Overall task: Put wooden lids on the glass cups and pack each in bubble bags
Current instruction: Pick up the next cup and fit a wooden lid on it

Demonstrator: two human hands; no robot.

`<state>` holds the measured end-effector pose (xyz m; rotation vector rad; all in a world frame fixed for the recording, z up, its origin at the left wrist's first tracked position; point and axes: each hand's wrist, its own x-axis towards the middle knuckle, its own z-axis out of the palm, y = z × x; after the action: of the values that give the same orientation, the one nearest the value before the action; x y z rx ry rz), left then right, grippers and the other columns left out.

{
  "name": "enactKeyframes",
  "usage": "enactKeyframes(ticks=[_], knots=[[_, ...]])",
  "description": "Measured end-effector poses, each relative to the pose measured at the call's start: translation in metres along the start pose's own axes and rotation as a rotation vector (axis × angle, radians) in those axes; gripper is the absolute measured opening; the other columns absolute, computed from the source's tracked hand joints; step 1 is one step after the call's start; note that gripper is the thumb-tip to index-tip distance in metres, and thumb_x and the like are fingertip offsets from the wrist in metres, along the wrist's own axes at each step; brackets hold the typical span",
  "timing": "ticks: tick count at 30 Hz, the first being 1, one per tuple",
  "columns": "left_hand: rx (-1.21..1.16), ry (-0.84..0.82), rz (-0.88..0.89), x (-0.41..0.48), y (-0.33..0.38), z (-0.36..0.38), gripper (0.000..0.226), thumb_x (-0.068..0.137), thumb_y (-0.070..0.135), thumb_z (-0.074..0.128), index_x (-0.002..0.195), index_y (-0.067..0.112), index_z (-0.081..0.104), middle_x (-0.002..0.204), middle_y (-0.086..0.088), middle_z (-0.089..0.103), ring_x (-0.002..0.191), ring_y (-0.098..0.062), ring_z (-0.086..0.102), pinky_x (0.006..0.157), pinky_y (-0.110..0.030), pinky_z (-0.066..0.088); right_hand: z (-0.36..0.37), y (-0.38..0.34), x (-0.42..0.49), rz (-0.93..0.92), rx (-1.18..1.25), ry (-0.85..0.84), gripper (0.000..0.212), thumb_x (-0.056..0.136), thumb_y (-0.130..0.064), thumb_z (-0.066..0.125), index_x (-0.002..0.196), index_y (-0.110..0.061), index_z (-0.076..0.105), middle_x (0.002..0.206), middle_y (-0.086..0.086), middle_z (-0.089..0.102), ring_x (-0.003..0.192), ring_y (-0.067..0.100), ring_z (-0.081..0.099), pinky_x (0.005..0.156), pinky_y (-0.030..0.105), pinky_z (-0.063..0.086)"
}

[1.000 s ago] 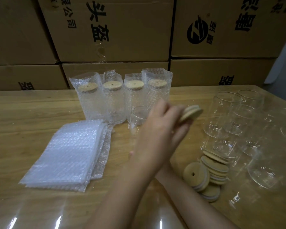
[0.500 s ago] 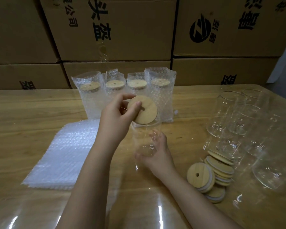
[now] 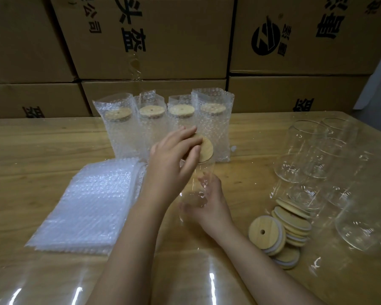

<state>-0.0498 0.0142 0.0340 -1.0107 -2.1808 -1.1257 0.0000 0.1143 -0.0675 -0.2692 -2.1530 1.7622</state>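
Pressing fingers (image 3: pixel 185 132): those of left hand (image 3: pixel 169 166), laid across wooden lid (image 3: pixel 206 150), thumb at its near edge, lid gripped between.
Wooden lid: at mouth of glass cup (image 3: pixel 198 179); fully seated or not, cannot tell.
Right hand (image 3: pixel 211 205): wrapped round cup's lower part, steadying it upright on bench (image 3: pixel 42 146).
Bubble bags (image 3: pixel 92 201): flat stack at 9 o'clock from cup.
Packed cups (image 3: pixel 163 126): four in a row at 12 o'clock, lidded, bagged.
Bare cups (image 3: pixel 306 155): clustered at 3 o'clock.
Loose lids (image 3: pixel 284 230): heaped at 4 o'clock.
Cartons (image 3: pixel 163 40): stacked behind bench.
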Motion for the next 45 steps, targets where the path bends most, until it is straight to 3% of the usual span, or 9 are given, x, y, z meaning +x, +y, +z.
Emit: enactKeyframes(ticks=[2, 6, 9, 19, 22, 25, 29, 38, 45], knots=[[0.024, 0.021, 0.029, -0.004, -0.001, 0.005, 0.038, 0.092, 0.034, 0.048, 0.115, 0.012, 0.069, 0.13, 0.001, 0.06, 0.127, -0.018, 0.05, 0.101, -0.052, 0.039, 0.0, -0.001, 0.001, 0.008, -0.01, -0.003, 0.095, 0.066, -0.016, 0.086, 0.14, -0.025, 0.029, 0.138, -0.007, 0.042, 0.117, 0.003, 0.048, 0.102, 0.028, 0.042], [-0.049, 0.139, 0.036, -0.007, -0.006, 0.014, 0.037, 0.091, 0.031, 0.047, 0.109, 0.009, 0.071, 0.121, -0.002, 0.065, 0.116, -0.021, 0.058, 0.094, -0.054, 0.042, 0.001, -0.001, 0.001, 0.012, -0.006, -0.016, 0.096, 0.066, -0.015, 0.087, 0.14, -0.026, 0.027, 0.139, -0.007, 0.042, 0.119, 0.001, 0.044, 0.101, 0.02, 0.036], [-0.076, 0.18, 0.036, -0.008, -0.008, 0.018, 0.035, 0.09, 0.029, 0.049, 0.107, 0.009, 0.072, 0.118, -0.001, 0.066, 0.114, -0.02, 0.059, 0.092, -0.053, 0.044, 0.002, 0.0, 0.001, 0.017, 0.005, -0.01, 0.097, 0.065, -0.013, 0.087, 0.141, -0.023, 0.027, 0.142, -0.004, 0.042, 0.125, 0.002, 0.042, 0.108, 0.029, 0.037], [-0.157, 0.153, -0.045, -0.007, -0.012, 0.019, 0.035, 0.088, 0.038, 0.05, 0.102, 0.016, 0.072, 0.114, 0.008, 0.065, 0.11, -0.012, 0.059, 0.095, -0.048, 0.043, 0.002, 0.0, 0.001, 0.024, -0.015, -0.015, 0.098, 0.065, -0.019, 0.087, 0.141, -0.027, 0.027, 0.139, -0.009, 0.042, 0.118, 0.0, 0.045, 0.103, 0.024, 0.038], [-0.339, 0.12, -0.144, -0.008, -0.012, 0.021, 0.03, 0.081, 0.047, 0.059, 0.104, 0.028, 0.065, 0.115, 0.013, 0.062, 0.112, -0.001, 0.055, 0.097, -0.027, 0.044, 0.001, 0.0, 0.001, 0.034, -0.021, -0.018, 0.096, 0.063, -0.023, 0.088, 0.138, -0.031, 0.028, 0.138, -0.012, 0.043, 0.119, 0.0, 0.047, 0.103, 0.026, 0.041], [-0.393, 0.101, -0.235, -0.01, -0.011, 0.026, 0.052, 0.067, 0.057, 0.069, 0.112, 0.034, 0.056, 0.117, 0.016, 0.055, 0.111, 0.006, 0.052, 0.091, -0.01, 0.04, 0.002, -0.003, 0.001, 0.025, -0.019, -0.014, 0.104, 0.054, -0.034, 0.084, 0.142, -0.025, 0.029, 0.138, -0.014, 0.041, 0.111, -0.014, 0.045, 0.1, 0.021, 0.039], [-0.48, 0.124, -0.371, -0.011, -0.011, 0.031, 0.054, 0.058, 0.06, 0.075, 0.106, 0.047, 0.054, 0.116, 0.023, 0.06, 0.11, 0.008, 0.054, 0.092, -0.018, 0.046, 0.003, -0.002, 0.002, 0.033, -0.016, -0.009, 0.107, 0.049, -0.042, 0.078, 0.142, -0.026, 0.029, 0.136, -0.017, 0.042, 0.106, -0.025, 0.042, 0.093, 0.013, 0.036], [-0.711, 0.003, -0.404, -0.009, -0.021, 0.022, 0.063, 0.055, 0.048, 0.08, 0.114, 0.044, 0.058, 0.113, 0.022, 0.066, 0.104, 0.004, 0.062, 0.082, -0.014, 0.05, 0.001, 0.003, 0.002, 0.04, -0.033, -0.006, 0.101, 0.062, -0.026, 0.088, 0.142, -0.031, 0.027, 0.136, -0.017, 0.043, 0.12, 0.001, 0.047, 0.098, 0.02, 0.039], [-0.737, -0.002, -0.414, -0.01, -0.03, 0.026, 0.052, 0.059, 0.048, 0.077, 0.108, 0.046, 0.062, 0.105, 0.02, 0.069, 0.1, 0.0, 0.065, 0.079, -0.015, 0.05, 0.0, 0.002, 0.002, 0.027, -0.023, -0.013, 0.099, 0.062, -0.024, 0.088, 0.139, -0.037, 0.027, 0.137, -0.015, 0.043, 0.12, -0.002, 0.044, 0.095, 0.014, 0.037]])
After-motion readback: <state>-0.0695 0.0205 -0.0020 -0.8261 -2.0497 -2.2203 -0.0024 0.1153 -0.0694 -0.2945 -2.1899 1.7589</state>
